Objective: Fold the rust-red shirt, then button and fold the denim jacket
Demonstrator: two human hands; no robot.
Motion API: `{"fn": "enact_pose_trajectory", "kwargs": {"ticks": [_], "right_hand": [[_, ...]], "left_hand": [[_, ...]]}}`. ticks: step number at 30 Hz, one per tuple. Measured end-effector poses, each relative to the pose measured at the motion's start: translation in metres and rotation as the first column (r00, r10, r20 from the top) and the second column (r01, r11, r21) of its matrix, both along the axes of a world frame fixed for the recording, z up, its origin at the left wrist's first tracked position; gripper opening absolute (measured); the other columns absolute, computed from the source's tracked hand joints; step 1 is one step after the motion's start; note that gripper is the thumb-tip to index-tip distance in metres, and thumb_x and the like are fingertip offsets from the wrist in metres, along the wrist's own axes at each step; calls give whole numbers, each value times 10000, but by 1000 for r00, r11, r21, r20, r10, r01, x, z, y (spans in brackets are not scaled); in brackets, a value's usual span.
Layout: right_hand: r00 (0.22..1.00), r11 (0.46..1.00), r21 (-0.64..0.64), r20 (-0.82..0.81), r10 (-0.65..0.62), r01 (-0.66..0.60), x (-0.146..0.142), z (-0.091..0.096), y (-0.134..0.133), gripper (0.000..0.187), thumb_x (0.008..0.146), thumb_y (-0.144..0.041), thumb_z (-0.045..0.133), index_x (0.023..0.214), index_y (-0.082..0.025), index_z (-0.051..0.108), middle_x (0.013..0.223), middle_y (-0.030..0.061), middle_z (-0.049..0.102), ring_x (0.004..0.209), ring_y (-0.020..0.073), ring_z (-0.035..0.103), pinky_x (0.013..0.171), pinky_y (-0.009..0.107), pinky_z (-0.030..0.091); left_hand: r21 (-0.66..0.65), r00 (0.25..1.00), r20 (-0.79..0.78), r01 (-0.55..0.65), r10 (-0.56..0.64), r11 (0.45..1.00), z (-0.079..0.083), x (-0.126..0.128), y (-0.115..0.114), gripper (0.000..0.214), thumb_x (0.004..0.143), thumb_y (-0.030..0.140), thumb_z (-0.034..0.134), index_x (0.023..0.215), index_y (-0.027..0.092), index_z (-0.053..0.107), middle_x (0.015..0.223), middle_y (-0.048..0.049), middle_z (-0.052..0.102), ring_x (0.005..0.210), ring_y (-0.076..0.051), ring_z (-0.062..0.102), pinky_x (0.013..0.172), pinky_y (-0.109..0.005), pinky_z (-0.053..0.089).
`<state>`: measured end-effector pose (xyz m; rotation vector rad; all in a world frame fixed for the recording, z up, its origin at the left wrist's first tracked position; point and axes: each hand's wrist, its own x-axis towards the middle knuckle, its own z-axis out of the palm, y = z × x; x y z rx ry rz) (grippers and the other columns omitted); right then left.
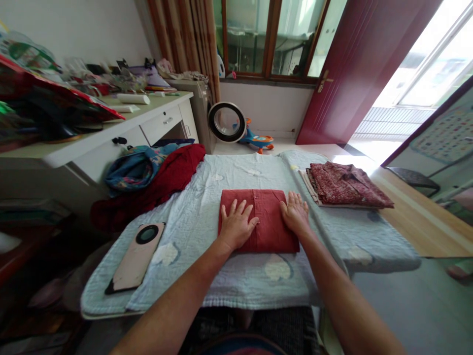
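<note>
A red shirt (268,222), folded into a flat rectangle with its button strip on top, lies on the light blue cloth-covered table in front of me. My left hand (238,224) rests flat on its left part, fingers spread. At the shirt's right edge lies my right hand (295,212), fingers stretched out and palm down, partly on the shirt and partly over the cloth. Neither hand grips anything. To the right sits a stack of folded clothes (345,185), with a patterned dark red garment on top.
A pink phone (136,256) lies at the table's (207,291) left front. Unfolded red (173,177) and blue patterned clothes (136,170) are heaped at the back left, beside a cluttered white desk (162,123). Behind stand a washing machine with its round door (242,123) open and a blue-orange toy (258,140).
</note>
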<state>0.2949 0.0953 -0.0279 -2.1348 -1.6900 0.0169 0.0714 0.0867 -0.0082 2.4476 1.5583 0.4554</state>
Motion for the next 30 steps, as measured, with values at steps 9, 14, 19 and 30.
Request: {"fn": "enact_pose_trajectory", "kwargs": {"ticks": [9, 14, 19, 30], "right_hand": [[937, 955, 68, -184, 298, -290, -65, -9, -23, 612, 971, -406, 314, 1499, -95, 325, 1549, 157, 347, 1457, 239, 268, 1177, 415, 242], [963, 971, 75, -132, 234, -225, -43, -21, -26, 584, 963, -374, 336, 1466, -81, 376, 1525, 180, 382, 1435, 264, 310, 1157, 454, 264], [991, 979, 199, -131, -26, 52, -12, -16, -28, 474, 876, -308, 477, 1282, -75, 555, 1216, 209, 635, 1156, 295, 569, 984, 429, 420], [964, 989, 66, -242, -110, 130, -4, 3, -26, 220, 907, -336, 483, 772, -206, 598, 743, 54, 669, 697, 194, 599, 633, 278, 360]], "left_hand": [[-8, 989, -37, 140, -141, 990, -6, 21, 23, 505, 972, 324, 340, 1464, 229, 401, 1580, -61, 323, 1467, -251, 253, 1187, -538, 172], [28, 992, -32, 126, -125, 992, -14, 20, 23, 516, 967, 384, 358, 1470, 271, 390, 1576, -47, 334, 1466, -254, 254, 1186, -537, 169], [46, 992, -16, 124, -124, 991, -14, 21, 23, 517, 970, 388, 346, 1469, 262, 394, 1570, -59, 345, 1463, -261, 258, 1181, -544, 174], [29, 991, -36, 126, -125, 992, 1, 25, 24, 492, 956, 360, 390, 1426, 228, 453, 1570, -97, 336, 1457, -292, 267, 1166, -606, 153]]}}
